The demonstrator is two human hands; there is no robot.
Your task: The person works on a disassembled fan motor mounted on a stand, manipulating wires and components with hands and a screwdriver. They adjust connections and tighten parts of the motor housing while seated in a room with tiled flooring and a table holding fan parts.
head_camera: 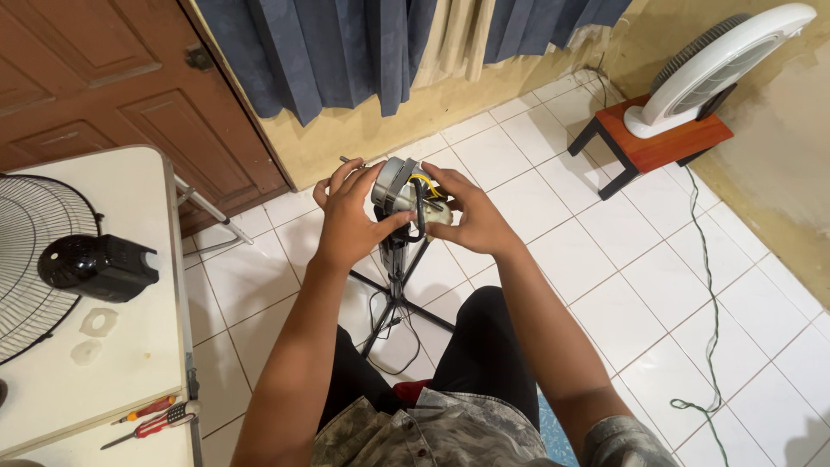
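A bare fan motor [396, 184], silvery metal with yellow and black wires, sits on top of a black fan stand [399, 264] that rises from cross-shaped feet on the tiled floor. My left hand [349, 216] wraps around the motor's left side, thumb across its front. My right hand [469, 214] grips its right side, fingers over the wires. A thin metal shaft sticks out behind the motor toward the wall.
A white table [130, 346] at left carries a black fan grille [30, 259], a black motor cover [97, 266], two clear rings, red-handled pliers [149, 425] and a small screwdriver. A white fan [713, 65] rests on a wooden stool at right; a green cable [711, 285] trails over the tiles.
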